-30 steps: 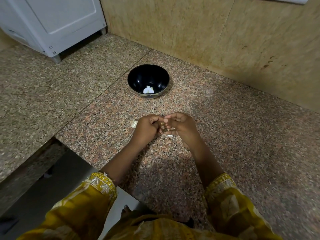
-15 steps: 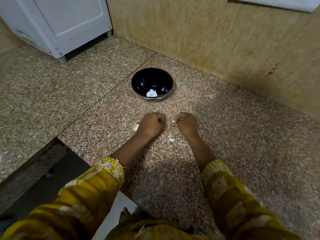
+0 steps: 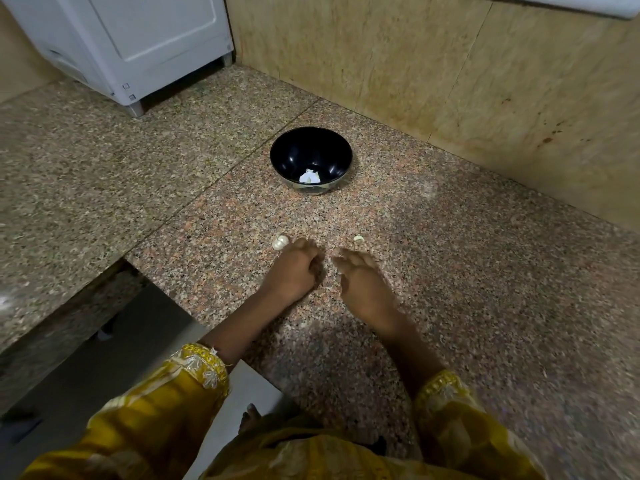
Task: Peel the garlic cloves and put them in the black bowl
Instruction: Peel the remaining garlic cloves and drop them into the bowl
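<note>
The black bowl (image 3: 282,147) holds a few small white bits (image 3: 309,176) at the bottom, peeled garlic or skin, can't tell which. It sits on a speckled granite worktop (image 3: 485,271), with a tan tiled wall (image 3: 415,64) right behind it and a white appliance (image 3: 145,39) off to its back left.

Nearer the person than the bowl, one garlic clove (image 3: 280,242) lies slanted, its far end toward the bowl. A smaller clove (image 3: 358,239) lies roughly crosswise.

The left hand (image 3: 292,271) is curled tight just beside the first clove; can't tell if it's holding anything. The right hand (image 3: 360,282) is blurry, fingers loosely stretched toward the bowl, nothing in it.
</note>
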